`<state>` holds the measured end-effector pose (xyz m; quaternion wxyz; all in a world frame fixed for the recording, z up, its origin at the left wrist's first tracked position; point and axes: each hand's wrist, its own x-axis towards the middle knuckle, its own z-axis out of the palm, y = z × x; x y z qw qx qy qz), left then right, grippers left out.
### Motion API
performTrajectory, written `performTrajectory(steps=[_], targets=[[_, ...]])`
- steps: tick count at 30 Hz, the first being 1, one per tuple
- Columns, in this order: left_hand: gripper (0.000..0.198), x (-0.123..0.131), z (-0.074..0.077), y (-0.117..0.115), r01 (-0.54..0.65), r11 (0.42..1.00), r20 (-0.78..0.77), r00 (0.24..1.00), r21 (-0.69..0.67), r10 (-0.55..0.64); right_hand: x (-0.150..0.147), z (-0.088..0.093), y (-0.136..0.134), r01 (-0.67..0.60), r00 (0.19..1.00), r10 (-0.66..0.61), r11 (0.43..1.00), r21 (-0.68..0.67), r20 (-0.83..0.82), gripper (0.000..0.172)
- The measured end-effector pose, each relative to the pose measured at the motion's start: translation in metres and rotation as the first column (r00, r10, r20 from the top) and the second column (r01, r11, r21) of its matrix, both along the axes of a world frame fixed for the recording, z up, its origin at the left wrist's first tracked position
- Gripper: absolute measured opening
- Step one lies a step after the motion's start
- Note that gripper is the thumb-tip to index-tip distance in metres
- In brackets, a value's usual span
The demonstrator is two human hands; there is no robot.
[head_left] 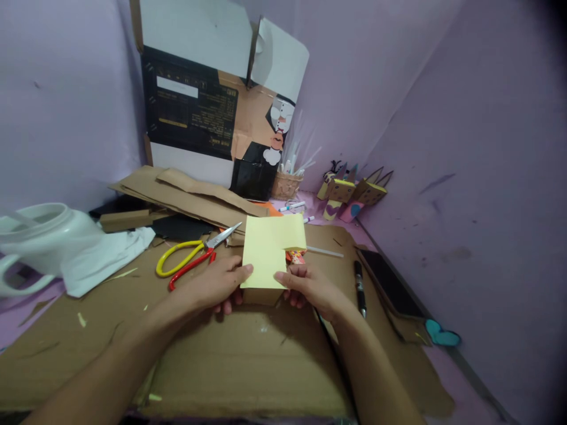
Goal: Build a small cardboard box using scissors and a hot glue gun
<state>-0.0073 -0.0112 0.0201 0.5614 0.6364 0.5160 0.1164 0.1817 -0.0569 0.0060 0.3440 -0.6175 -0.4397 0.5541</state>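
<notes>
A sheet of yellow paper lies over the top of a small cardboard box, whose brown front shows below the paper's near edge. My left hand grips the left side, its thumb on the paper and its fingers down along the box. On the opposite side my right hand holds the paper's near right corner and the box, thumb on top. Behind the right hand a patterned orange-red piece peeks out under the paper. Scissors with yellow and red handles lie partly open beside my left hand.
Cardboard covers the table. At left are a white teapot-like vessel and white tissue. A black pen and phone lie right. Cardboard strips, an unfolded box and cardboard animal figures stand behind.
</notes>
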Motion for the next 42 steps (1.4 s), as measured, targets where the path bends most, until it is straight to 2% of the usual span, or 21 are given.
performTrajectory(steps=[10, 14, 17, 19, 20, 22, 24, 26, 27, 29, 32, 35, 37, 39, 40, 41, 42], targets=[[0.034, -0.003, -0.003, 0.003, 0.049, 0.999, -0.007, 0.999, -0.007, -0.049, 0.001, -0.001, 0.0, -0.03, 1.0, 0.03, 1.0, 0.007, -0.003, 0.035], [0.035, -0.003, -0.001, 0.003, 0.04, 0.999, -0.013, 0.999, -0.003, -0.04, 0.001, -0.002, 0.0, -0.029, 1.0, 0.029, 1.0, 0.006, 0.005, 0.041], [0.031, -0.001, -0.002, 0.004, -0.007, 0.996, 0.078, 0.997, 0.094, -0.001, 0.0, -0.002, 0.0, 0.001, 1.0, -0.001, 0.999, 0.05, -0.012, 0.047], [0.024, 0.001, -0.005, 0.005, -0.113, 0.977, 0.218, 0.973, 0.183, 0.072, -0.002, -0.003, 0.0, 0.045, 0.998, -0.038, 0.992, 0.12, -0.058, 0.05], [0.021, 0.002, -0.006, 0.007, -0.196, 0.961, 0.298, 0.946, 0.197, 0.131, -0.002, -0.003, 0.0, 0.064, 0.995, -0.05, 0.986, 0.155, -0.089, 0.051], [0.02, 0.002, -0.008, 0.01, -0.381, 0.916, 0.445, 0.847, 0.128, 0.291, -0.002, -0.004, 0.002, 0.102, 0.986, -0.072, 0.973, 0.206, -0.152, 0.052], [0.021, -0.001, -0.007, 0.015, -0.546, 0.838, 0.563, 0.691, -0.004, 0.453, 0.0, -0.006, 0.003, 0.156, 0.976, -0.11, 0.955, 0.252, -0.188, 0.051], [0.021, -0.005, -0.004, 0.021, -0.656, 0.748, 0.644, 0.529, -0.103, 0.552, 0.002, -0.007, 0.003, 0.186, 0.973, -0.128, 0.929, 0.319, -0.194, 0.048], [0.021, -0.007, -0.002, 0.023, -0.693, 0.71, 0.665, 0.474, -0.123, 0.577, 0.002, -0.008, 0.003, 0.164, 0.978, -0.105, 0.921, 0.353, -0.181, 0.05], [0.018, -0.01, 0.001, 0.027, -0.742, 0.659, 0.668, 0.428, -0.124, 0.608, 0.002, -0.008, 0.001, 0.058, 0.992, -0.009, 0.918, 0.392, -0.126, 0.064], [0.011, -0.01, 0.0, 0.03, -0.77, 0.63, 0.611, 0.452, -0.102, 0.65, -0.005, -0.008, -0.002, -0.088, 0.99, 0.123, 0.92, 0.381, -0.067, 0.078], [0.019, -0.009, -0.007, 0.034, -0.744, 0.664, 0.537, 0.534, -0.066, 0.652, -0.012, -0.009, -0.001, -0.046, 0.997, 0.062, 0.934, 0.355, -0.035, 0.071], [0.036, -0.011, -0.012, 0.036, -0.758, 0.644, 0.467, 0.608, 0.101, 0.642, -0.013, -0.011, 0.001, 0.046, 0.999, -0.034, 0.936, 0.348, -0.043, 0.063], [0.051, -0.013, -0.014, 0.034, -0.74, 0.564, 0.418, 0.672, 0.365, 0.611, -0.012, -0.013, 0.003, 0.115, 0.991, -0.083, 0.935, 0.336, -0.107, 0.057], [0.053, -0.013, -0.013, 0.031, -0.698, 0.545, 0.413, 0.715, 0.464, 0.564, -0.011, -0.013, 0.003, 0.134, 0.985, -0.09, 0.936, 0.326, -0.147, 0.055], [0.052, -0.012, -0.011, 0.026, -0.639, 0.567, 0.418, 0.769, 0.52, 0.483, -0.01, -0.014, 0.003, 0.147, 0.979, -0.093, 0.937, 0.318, -0.18, 0.054], [0.049, -0.011, -0.01, 0.02, -0.556, 0.638, 0.425, 0.828, 0.533, 0.366, -0.009, -0.013, 0.003, 0.157, 0.974, -0.095, 0.938, 0.309, -0.205, 0.054]])
